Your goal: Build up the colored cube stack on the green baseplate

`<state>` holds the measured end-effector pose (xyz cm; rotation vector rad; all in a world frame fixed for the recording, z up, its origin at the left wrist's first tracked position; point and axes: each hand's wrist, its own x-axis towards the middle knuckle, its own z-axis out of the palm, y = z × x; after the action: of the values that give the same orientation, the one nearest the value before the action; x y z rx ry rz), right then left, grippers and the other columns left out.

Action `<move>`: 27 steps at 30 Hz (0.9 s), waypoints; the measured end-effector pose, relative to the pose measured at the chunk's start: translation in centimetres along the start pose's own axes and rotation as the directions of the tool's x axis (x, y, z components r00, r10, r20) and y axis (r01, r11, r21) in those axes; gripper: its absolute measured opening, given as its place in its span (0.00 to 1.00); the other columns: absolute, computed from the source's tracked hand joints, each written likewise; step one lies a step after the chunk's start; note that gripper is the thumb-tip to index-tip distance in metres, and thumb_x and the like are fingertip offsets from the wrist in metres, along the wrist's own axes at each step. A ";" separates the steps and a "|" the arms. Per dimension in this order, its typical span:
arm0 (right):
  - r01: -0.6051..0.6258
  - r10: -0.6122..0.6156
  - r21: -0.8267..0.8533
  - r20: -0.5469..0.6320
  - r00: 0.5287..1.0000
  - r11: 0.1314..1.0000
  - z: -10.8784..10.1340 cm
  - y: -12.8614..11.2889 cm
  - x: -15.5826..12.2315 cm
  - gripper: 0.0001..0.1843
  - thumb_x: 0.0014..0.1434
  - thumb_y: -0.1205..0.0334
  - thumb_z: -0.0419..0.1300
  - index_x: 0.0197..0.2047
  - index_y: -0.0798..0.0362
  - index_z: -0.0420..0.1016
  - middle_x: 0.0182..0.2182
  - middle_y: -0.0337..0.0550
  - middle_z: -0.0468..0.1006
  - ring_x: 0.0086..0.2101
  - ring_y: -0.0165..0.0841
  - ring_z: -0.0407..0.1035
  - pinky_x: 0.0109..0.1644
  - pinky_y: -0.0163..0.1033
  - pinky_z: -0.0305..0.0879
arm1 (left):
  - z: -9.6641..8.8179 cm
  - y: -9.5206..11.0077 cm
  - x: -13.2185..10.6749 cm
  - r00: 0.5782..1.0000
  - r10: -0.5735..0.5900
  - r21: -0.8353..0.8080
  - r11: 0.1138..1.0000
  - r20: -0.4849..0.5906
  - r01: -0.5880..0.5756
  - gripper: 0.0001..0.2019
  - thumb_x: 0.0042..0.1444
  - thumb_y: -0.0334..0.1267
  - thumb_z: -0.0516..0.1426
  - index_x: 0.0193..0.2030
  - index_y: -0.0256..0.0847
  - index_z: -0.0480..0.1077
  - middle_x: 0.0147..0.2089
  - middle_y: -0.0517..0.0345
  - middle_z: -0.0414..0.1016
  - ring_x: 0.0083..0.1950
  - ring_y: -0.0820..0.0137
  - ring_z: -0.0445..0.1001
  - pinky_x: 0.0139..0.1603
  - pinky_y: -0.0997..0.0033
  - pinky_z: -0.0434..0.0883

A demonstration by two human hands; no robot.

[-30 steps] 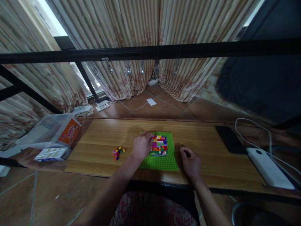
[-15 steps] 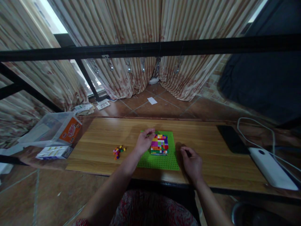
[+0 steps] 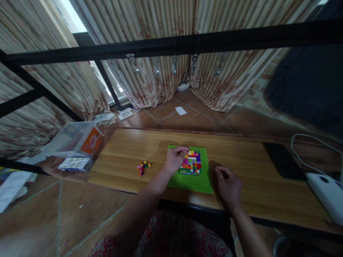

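A green studded baseplate (image 3: 193, 182) lies on the wooden table (image 3: 241, 160). A block of many-coloured small bricks (image 3: 192, 162) stands on its far half. My left hand (image 3: 175, 159) rests on the plate at the block's left edge, fingers curled and pinched against the bricks; what is in them is too small to see. My right hand (image 3: 229, 185) lies on the table just right of the plate, fingers loosely curled, holding nothing that I can see. A small heap of loose coloured bricks (image 3: 143, 167) sits on the table to the left.
A clear plastic box with an orange label (image 3: 77, 140) and a flat white carton (image 3: 75, 163) sit at the table's left end. A black phone (image 3: 281, 159), a white device (image 3: 325, 191) and a cable lie at the right. A black metal bar (image 3: 187, 41) crosses overhead.
The camera has swung left, so the scene sits further right. My left hand stays at the block's left edge, moving slightly along it. My right hand has barely moved.
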<state>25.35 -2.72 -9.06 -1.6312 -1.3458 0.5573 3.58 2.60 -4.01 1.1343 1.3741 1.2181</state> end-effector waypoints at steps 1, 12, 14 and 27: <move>-0.006 0.006 -0.012 0.001 1.000 1.000 0.0 0.1 0.0 0.19 0.57 0.45 0.58 0.37 0.52 0.79 0.38 0.49 0.82 0.39 0.42 0.76 0.47 0.45 0.68 | 0.1 -0.1 0.0 1.000 0.006 0.006 1.000 -0.002 -0.006 0.10 0.53 0.34 0.56 0.36 0.39 0.79 0.33 0.58 0.80 0.32 0.74 0.73 0.34 0.76 0.69; 0.016 -0.013 -0.089 0.030 0.999 0.996 -0.2 0.8 0.0 0.23 0.57 0.41 0.57 0.38 0.53 0.79 0.39 0.51 0.82 0.40 0.44 0.75 0.48 0.46 0.67 | -1.3 0.5 -1.4 0.983 0.153 0.091 0.985 -0.099 -0.144 0.12 0.58 0.37 0.55 0.45 0.39 0.76 0.42 0.54 0.80 0.42 0.69 0.76 0.47 0.69 0.72; 0.025 -0.022 -0.085 0.030 0.999 0.996 -0.3 0.7 -0.1 0.23 0.57 0.41 0.57 0.38 0.53 0.79 0.39 0.51 0.82 0.40 0.44 0.75 0.47 0.46 0.67 | -3.3 1.0 -2.6 0.964 0.226 0.201 0.960 -0.139 -0.196 0.12 0.59 0.36 0.55 0.47 0.41 0.75 0.46 0.52 0.78 0.46 0.67 0.75 0.51 0.66 0.71; 0.098 -0.097 -0.082 0.026 0.995 0.992 -0.1 0.8 -0.1 0.23 0.58 0.41 0.56 0.38 0.53 0.79 0.38 0.51 0.81 0.38 0.43 0.75 0.45 0.45 0.67 | -14.4 -0.4 -6.9 0.975 0.159 0.913 0.354 0.154 -0.202 0.13 0.56 0.28 0.52 0.41 0.43 0.76 0.45 0.53 0.77 0.46 0.63 0.70 0.50 0.62 0.65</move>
<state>25.79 -2.79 -9.69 -1.6198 -1.4738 0.4683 -9.85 -6.00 -3.11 2.1321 2.0246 0.4154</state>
